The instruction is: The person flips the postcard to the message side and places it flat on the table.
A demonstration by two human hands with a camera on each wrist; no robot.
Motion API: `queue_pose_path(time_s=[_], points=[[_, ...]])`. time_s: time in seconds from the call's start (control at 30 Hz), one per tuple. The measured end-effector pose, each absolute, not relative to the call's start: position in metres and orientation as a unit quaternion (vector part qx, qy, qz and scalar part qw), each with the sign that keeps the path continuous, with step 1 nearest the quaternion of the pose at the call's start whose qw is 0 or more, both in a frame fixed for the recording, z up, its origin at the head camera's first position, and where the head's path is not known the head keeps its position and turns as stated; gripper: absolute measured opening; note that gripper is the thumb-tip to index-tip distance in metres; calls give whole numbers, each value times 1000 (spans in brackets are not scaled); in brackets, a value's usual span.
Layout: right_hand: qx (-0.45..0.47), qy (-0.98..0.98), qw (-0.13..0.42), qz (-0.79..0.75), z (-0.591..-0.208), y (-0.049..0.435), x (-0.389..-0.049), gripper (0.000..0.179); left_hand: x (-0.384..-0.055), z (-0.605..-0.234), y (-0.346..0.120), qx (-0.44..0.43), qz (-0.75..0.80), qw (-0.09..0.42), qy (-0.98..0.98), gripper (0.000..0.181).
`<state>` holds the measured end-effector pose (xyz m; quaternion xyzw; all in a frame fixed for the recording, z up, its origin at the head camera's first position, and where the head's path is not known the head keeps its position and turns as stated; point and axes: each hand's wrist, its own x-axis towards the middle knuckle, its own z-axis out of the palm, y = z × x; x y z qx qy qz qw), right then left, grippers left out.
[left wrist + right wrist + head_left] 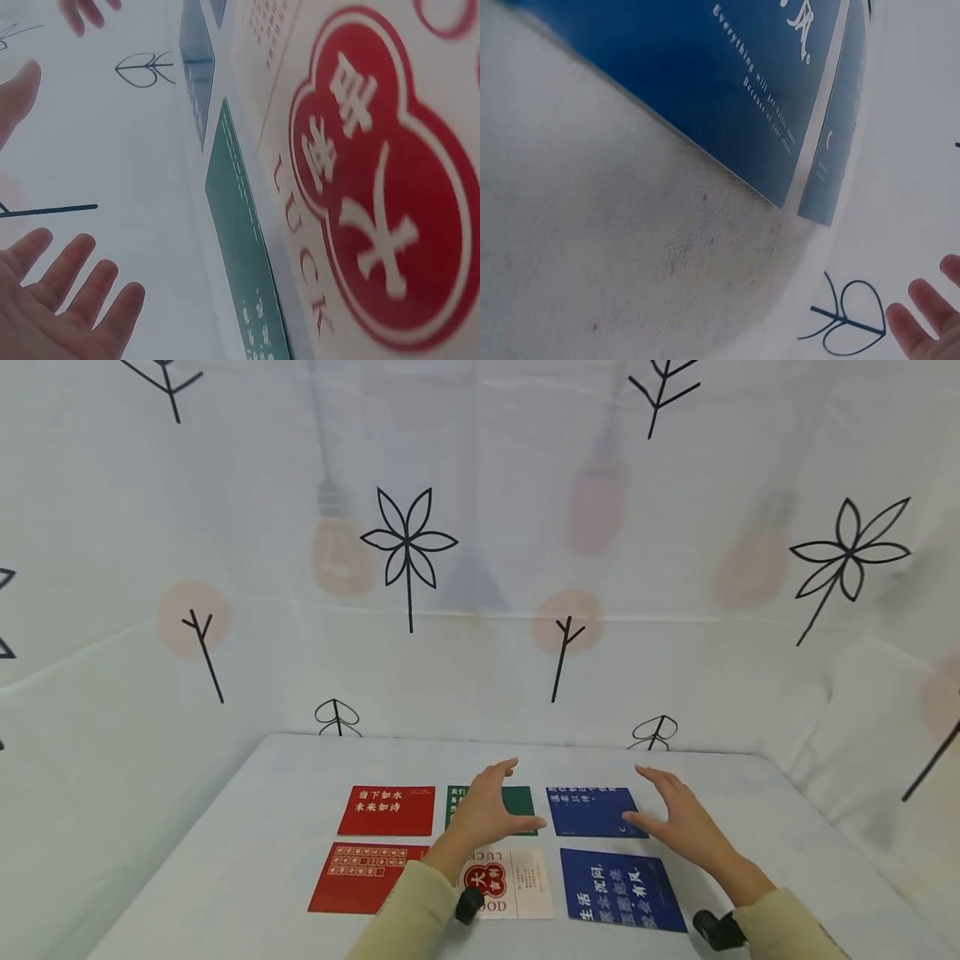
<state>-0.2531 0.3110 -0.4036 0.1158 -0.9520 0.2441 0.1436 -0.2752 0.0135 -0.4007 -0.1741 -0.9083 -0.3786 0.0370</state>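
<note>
Two red cards [386, 812], two blue cards [624, 890], one green card [519, 800], one cream card [517, 883]

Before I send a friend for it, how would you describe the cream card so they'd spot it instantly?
On the white table, find the nearer row of cards. The cream card is in its middle, between a red card and a blue card. It alone is pale, with a red emblem.
</note>
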Motion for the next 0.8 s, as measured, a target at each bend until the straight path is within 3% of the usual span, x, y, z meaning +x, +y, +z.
queue_pose_path(time_s=[0.8], points=[[93,-955,90,268,-413,312,-272,77,-282,-411,64,-154,-471,0,-869,89]])
